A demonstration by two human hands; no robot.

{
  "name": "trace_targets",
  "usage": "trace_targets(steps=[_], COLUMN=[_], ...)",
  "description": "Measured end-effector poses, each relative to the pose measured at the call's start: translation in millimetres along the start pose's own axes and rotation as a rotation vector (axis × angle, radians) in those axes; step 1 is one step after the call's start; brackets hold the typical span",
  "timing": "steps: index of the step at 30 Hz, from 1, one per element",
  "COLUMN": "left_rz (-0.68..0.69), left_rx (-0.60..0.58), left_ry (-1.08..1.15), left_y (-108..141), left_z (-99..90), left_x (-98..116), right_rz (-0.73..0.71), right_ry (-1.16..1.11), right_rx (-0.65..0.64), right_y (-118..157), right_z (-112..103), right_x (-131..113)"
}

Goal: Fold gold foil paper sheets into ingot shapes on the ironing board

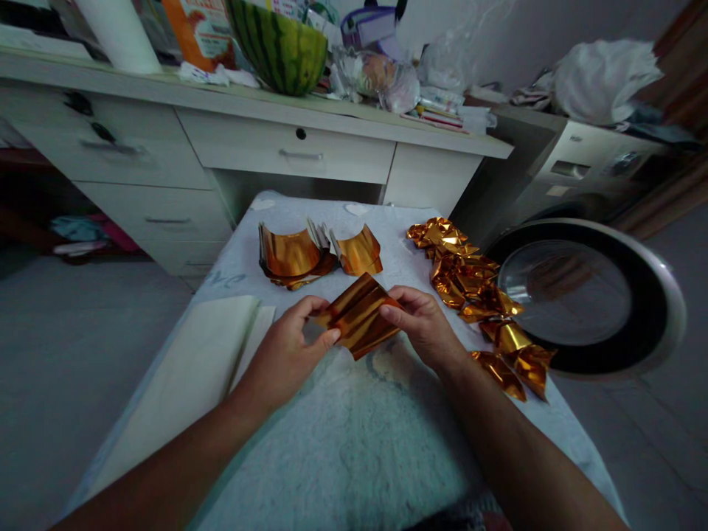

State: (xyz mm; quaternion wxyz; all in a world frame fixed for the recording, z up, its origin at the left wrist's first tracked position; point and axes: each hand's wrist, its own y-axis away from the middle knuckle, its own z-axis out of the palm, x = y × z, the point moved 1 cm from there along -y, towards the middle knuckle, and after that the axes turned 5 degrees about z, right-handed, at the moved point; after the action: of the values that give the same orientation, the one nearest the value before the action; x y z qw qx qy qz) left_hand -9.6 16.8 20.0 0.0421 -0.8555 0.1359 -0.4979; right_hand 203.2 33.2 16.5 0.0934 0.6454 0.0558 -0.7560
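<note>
A shiny copper-coloured foil sheet [359, 316] is held above the cloth-covered table [343, 457]. My left hand [296, 350] pinches its left edge between thumb and fingers. At its right edge, my right hand [423, 324] grips it the same way. Beyond the hands lie a curved stack of foil sheets [290, 254] and a smaller curved foil piece [359, 251] beside it. Several crumpled or folded foil pieces [464, 276] run in a line down the right side of the table.
White paper [193, 369] lies at the table's left. Behind stands a white desk [332, 151] with a cut watermelon [279, 48], an orange packet [196, 33] and plastic bags. A washing machine's open round door [586, 295] is close to the table's right edge.
</note>
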Motion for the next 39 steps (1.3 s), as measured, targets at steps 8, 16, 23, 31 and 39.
trace_targets(steps=[8,16,23,31,39], left_rz=[0.365,0.012,-0.199,-0.359,-0.323], left_rx=[0.078,-0.09,0.014,0.065,0.121], left_ry=[-0.145,0.487,0.744,0.804,0.804], left_y=[16,10,5,1,-1], left_z=[1.0,7.7,4.1,4.8,5.4], left_x=[17,11,8,2,-5], right_rz=[-0.254,-0.514,-0.487,-0.508,-0.146], right_ry=[0.421,0.729,0.905,0.879,0.383], right_rx=[0.113,-0.035,-0.158,-0.12,0.255], right_y=[4,13,16,18,6], right_z=[7,29,33,30,10], right_x=[1,-4,-1,-10,-3])
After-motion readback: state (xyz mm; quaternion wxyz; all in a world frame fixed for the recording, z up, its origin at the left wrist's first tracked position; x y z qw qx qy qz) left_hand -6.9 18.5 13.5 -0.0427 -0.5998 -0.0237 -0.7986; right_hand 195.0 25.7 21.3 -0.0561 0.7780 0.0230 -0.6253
